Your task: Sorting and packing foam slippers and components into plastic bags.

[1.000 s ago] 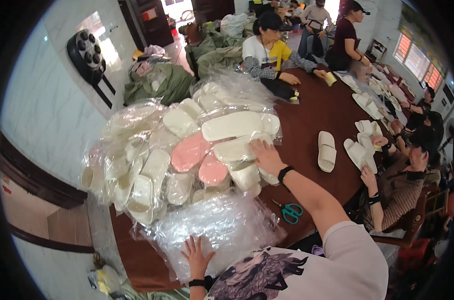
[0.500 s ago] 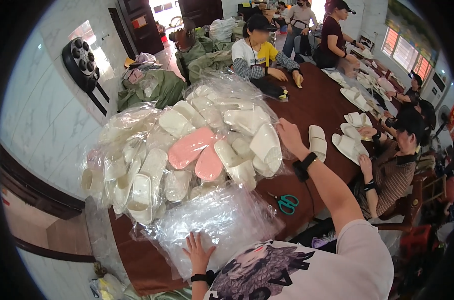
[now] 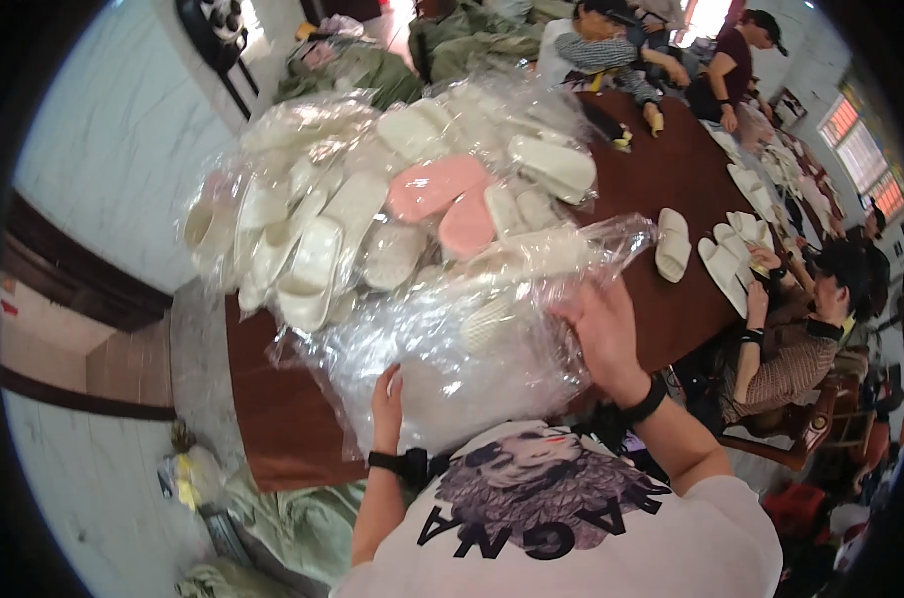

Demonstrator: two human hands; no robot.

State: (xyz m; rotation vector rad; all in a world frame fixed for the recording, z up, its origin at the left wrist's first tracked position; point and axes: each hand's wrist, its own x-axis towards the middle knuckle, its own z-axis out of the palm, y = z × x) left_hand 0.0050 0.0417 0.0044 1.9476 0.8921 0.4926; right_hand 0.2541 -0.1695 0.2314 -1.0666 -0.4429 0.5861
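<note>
My right hand (image 3: 607,334) has its fingers closed on the edge of a clear plastic bag with white slippers (image 3: 494,324) inside; a ridged part of one slipper shows through the film. This bag lies over a stack of flat clear plastic bags (image 3: 437,399) at the table's near edge. My left hand (image 3: 386,407) stands on edge at the stack's left part, fingers stretched out, holding nothing that I can see. Just beyond lies a heap of bagged white slippers (image 3: 317,259), with a pair of pink slippers (image 3: 437,187) near its middle.
The brown tabletop (image 3: 636,179) runs away to the right, with a loose white slipper (image 3: 674,244) on it. Co-workers sit at the right side, one (image 3: 785,359) handling white slippers (image 3: 726,264). Another person (image 3: 596,50) works across the table. Green sacks (image 3: 347,70) stand behind the heap.
My right hand has come from the heap's right edge toward me, bringing the bagged slippers over the flat bags. My left hand has turned from lying flat to standing on edge. The view has shifted.
</note>
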